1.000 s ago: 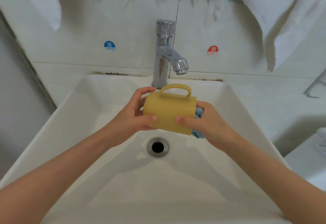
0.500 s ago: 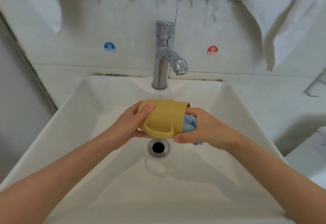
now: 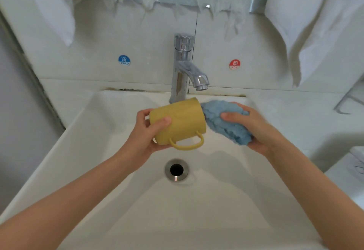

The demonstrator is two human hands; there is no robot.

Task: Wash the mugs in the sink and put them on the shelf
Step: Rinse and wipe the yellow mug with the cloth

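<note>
A: Hands first?

B: L hand (image 3: 146,137) is gripping the yellow mug (image 3: 181,123) round its base end, thumb lying on top, fingers wrapping behind. R hand (image 3: 254,129) is clutching a blue cloth (image 3: 222,127), thumb pressing into it. The hands are sitting apart, w/ mug + cloth btwn them.

A: Mug position?

B: It's being held on its side over the sink (image 3: 118,171), up above the drain (image 3: 176,169). Handle is hanging down and the mouth is facing R twd the cloth. Cloth's tip is meeting the rim; can't tell if any of it is reaching inside.

A: Water running?

B: No stream is showing from the tap (image 3: 183,68), which is standing just behind the mug. COLD sticker (image 3: 124,60) and HOT sticker (image 3: 234,64) are flanking it on the wall. White towels (image 3: 315,23) are hanging above.

A: Progress?

B: Judging it as mid-wash, at the wiping stage on this mug. Any rinse + the shelving are looking undone. Only one mug is showing, so I'm not guessing how many are waiting. Also the shelf isn't appearing in view.
</note>
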